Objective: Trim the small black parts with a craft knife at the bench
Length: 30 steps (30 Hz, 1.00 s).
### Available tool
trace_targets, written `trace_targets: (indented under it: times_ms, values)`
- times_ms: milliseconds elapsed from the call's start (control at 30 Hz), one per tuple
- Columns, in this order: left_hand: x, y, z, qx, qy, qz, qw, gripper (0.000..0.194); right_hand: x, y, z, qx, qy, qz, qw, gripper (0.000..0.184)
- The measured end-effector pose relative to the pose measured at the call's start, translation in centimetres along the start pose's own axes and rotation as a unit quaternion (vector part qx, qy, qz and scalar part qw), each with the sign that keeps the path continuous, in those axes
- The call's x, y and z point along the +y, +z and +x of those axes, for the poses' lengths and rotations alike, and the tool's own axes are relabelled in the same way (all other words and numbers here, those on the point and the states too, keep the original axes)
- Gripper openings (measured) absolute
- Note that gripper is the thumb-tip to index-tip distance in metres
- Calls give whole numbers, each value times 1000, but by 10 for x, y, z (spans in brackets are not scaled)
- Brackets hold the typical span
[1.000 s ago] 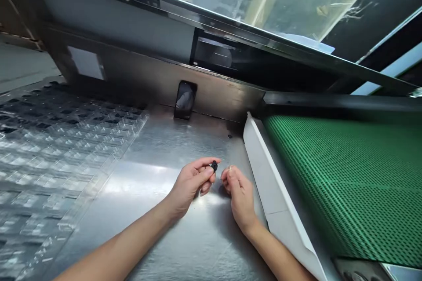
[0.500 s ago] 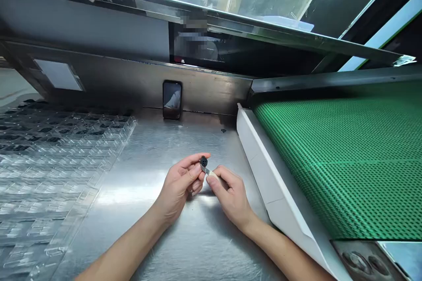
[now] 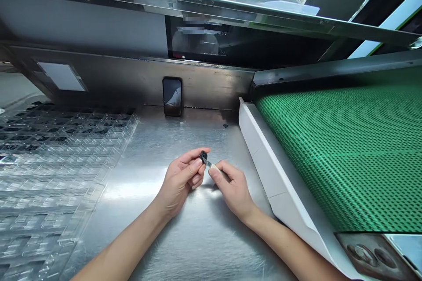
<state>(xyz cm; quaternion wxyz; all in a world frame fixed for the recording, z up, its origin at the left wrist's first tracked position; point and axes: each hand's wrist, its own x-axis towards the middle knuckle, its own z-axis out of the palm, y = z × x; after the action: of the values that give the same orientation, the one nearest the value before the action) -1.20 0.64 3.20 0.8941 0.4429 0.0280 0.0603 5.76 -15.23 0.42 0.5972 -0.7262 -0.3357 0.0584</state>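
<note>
Two hands, left hand pinching black part, right hand pinching silver strip (no legible writing).

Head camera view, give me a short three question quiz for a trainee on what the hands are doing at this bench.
1. True or false: the left hand pinches a small black part between thumb and fingers.
2. What does the right hand hold against that part? A) a thin pale strip B) a screwdriver C) a brush
3. Fill in: the clear plastic tray lies on the steel bench to the person's ____, and the green belt lies on the other side.

Key
1. True.
2. A; what the strip is made of is too small to tell.
3. Left.
</note>
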Motion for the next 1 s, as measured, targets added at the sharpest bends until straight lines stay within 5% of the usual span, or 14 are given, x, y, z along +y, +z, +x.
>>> trace_targets:
  times_ms: [700, 900, 1000]
  values:
    - [-1, -1, 2, -8, -9, -14, 1000, 46, 5, -1, 1, -1, 7, -2, 1000, 46]
    - [-8, 2, 3, 30, -35, -56, 997, 60, -4, -6, -3, 87, -32, -57, 994, 44]
    - [-16, 0, 6, -13, -82, -59, 995, 76, 27, -16, -1, 108, -2, -146, 983, 47]
